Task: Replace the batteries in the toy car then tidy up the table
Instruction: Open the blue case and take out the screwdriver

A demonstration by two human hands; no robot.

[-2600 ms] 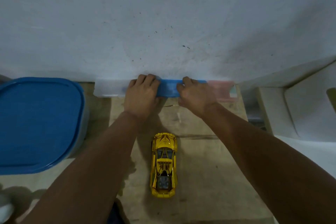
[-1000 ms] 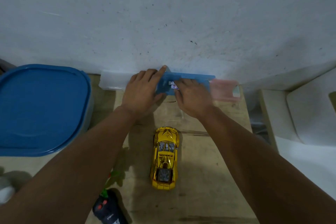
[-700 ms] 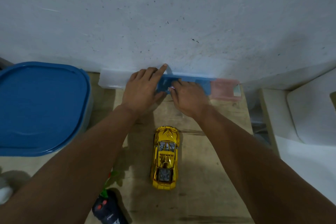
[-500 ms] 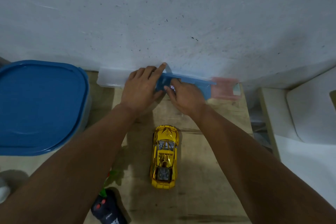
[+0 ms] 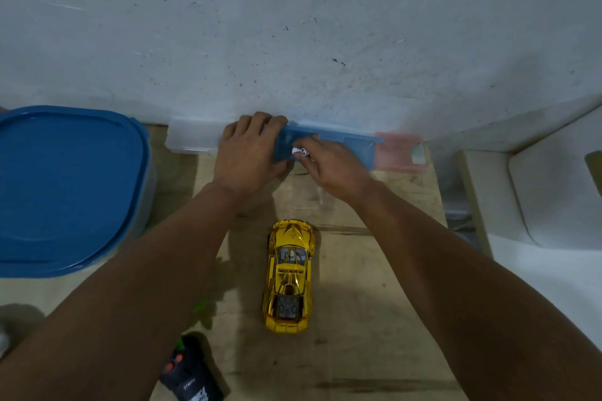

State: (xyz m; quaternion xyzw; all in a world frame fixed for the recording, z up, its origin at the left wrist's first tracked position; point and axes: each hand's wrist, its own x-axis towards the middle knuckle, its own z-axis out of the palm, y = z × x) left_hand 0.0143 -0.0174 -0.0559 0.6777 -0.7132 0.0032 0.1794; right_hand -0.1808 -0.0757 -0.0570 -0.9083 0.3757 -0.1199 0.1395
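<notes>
A shiny yellow toy car [image 5: 289,275] stands on the wooden table [image 5: 358,319], nose toward the wall. Against the wall sits a row of small plastic boxes: a clear one [image 5: 190,138], a blue one [image 5: 338,146] and a pink one [image 5: 399,153]. My left hand [image 5: 249,153] rests on the left end of the blue box and holds it. My right hand [image 5: 332,166] pinches a small white battery [image 5: 301,151] just above the blue box. A black remote control [image 5: 190,371] lies at the near edge.
A large container with a blue lid [image 5: 65,189] fills the left side of the table. The grey wall [image 5: 293,26] rises right behind the boxes. White plastic furniture [image 5: 537,189] stands to the right of the table.
The blue box's lid has been lifted. My right hand went into the box and now holds a small white battery at its fingertips. My left hand stayed on the box.
</notes>
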